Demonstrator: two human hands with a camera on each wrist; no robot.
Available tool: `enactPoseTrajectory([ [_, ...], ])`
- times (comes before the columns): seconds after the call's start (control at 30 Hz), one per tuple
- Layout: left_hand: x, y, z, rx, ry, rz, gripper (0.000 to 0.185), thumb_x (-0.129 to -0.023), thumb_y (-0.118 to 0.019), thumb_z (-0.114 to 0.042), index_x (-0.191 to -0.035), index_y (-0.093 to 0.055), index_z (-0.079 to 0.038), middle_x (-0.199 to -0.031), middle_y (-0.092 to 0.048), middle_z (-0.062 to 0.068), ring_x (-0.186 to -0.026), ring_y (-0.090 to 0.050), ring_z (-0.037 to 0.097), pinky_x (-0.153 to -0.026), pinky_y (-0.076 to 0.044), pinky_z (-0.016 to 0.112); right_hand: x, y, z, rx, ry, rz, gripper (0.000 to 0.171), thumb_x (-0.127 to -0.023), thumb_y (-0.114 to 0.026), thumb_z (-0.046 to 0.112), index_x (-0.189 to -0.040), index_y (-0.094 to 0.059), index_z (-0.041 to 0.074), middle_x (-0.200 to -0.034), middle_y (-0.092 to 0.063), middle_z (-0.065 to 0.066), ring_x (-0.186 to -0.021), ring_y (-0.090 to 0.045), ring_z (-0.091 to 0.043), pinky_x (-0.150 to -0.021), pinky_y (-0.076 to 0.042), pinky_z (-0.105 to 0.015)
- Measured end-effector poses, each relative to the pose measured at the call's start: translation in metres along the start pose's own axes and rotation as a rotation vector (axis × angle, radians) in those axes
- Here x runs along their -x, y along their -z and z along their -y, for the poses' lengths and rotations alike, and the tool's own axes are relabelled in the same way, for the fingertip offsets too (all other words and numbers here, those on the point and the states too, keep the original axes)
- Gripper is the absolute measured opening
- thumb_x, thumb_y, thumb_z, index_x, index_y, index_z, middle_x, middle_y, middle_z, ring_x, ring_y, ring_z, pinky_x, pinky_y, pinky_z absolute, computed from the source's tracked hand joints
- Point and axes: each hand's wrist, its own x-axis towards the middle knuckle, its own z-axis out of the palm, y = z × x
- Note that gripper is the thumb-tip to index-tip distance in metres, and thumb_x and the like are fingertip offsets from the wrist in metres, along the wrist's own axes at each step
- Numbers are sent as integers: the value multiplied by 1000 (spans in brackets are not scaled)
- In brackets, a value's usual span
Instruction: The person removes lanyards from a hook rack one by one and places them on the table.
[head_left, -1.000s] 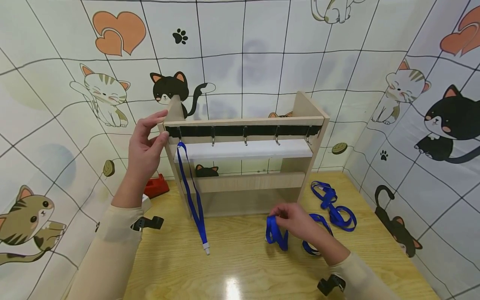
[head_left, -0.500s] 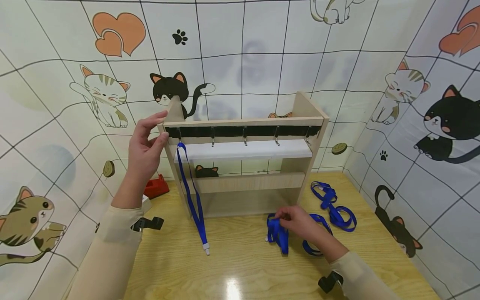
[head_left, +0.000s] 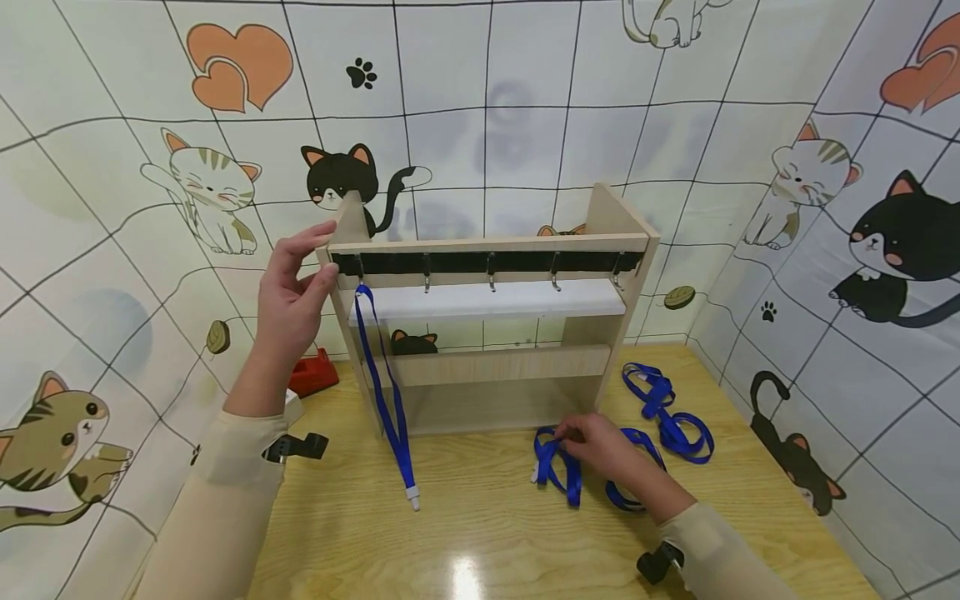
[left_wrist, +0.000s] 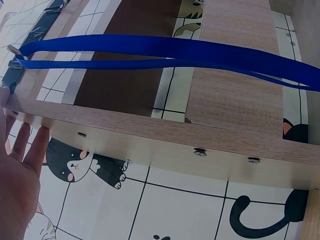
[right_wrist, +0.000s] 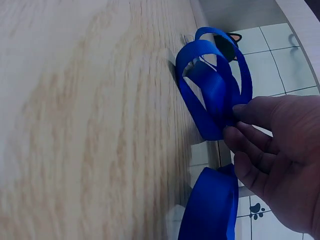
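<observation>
Cat-tile walls (head_left: pixel 487 108) round yellow wood table (head_left: pixel 480 542). Left hand (head_left: pixel 288 292) flat on rack (head_left: pixel 487 317) far-left top corner. Right hand (head_left: pixel 600 442) pinching blue strap (head_left: pixel 555 467), near-right on table. More straps (head_left: pixel 667 408) far right.

A blue lanyard (head_left: pixel 558 467), bunched in loose loops, lies on the wooden table before the rack, pinched at its top.

Long cream sleeves on both arms, a black clip-like mount strapped at each wrist.
</observation>
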Motion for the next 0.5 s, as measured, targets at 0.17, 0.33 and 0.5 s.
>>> enactPoseTrajectory([
  [0.17,0,0,-1,3,3,1,37,-109,-67,-4,-146,-61,-3,-162,-58,8,-152,-49,28,-103,-58,23,-1,1,-1,11,-25,-16,6,-104,-75,6,-108,-80,5,-98,-77,-1,-87,-67,-9,-74,-58,-30],
  [0.33,0,-1,-1,-5,9,2,37,-109,-67,-4,-146,-61,-4,-162,-59,7,-152,-49,28,-103,-58,23,-3,6,5,-4,-50,-54,6,-103,-75,5,-107,-81,5,-96,-75,3,-82,-65,-9,-69,-56,-28],
  [0.5,0,-1,-1,-6,11,1,37,-109,-67,-4,-146,-61,-4,-162,-59,7,-152,-49,28,-104,-57,23,-5,13,22,-28,-42,-110,8,-104,-76,6,-109,-81,3,-97,-75,2,-81,-66,-11,-66,-57,-28],
])
